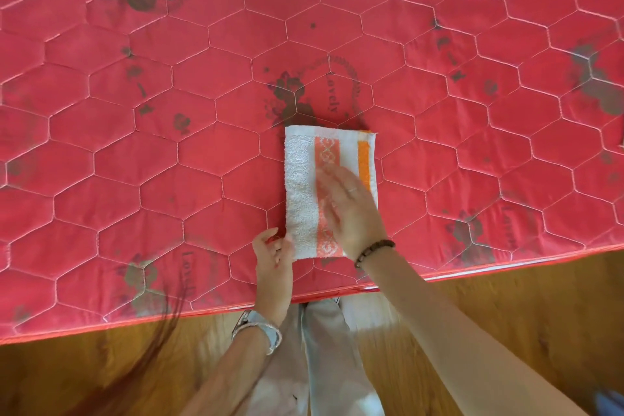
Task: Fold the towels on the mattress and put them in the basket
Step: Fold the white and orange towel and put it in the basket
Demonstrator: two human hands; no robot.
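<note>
A white towel (pixel 302 186) with orange stripes lies folded into a narrow rectangle on the red quilted mattress (pixel 169 145), close to its near edge. My right hand (pixel 347 209) lies flat on the towel's right half, fingers straight and blurred with motion. My left hand (pixel 271 257) sits at the towel's near left corner, fingers curled at that corner. No basket is in view.
The mattress's near edge (pixel 236 307) runs across the lower part of the view, with a wooden floor (pixel 506 307) below it. My legs in light trousers (pixel 320 348) stand against the edge. Loose hair (pixel 152 331) hangs at the lower left.
</note>
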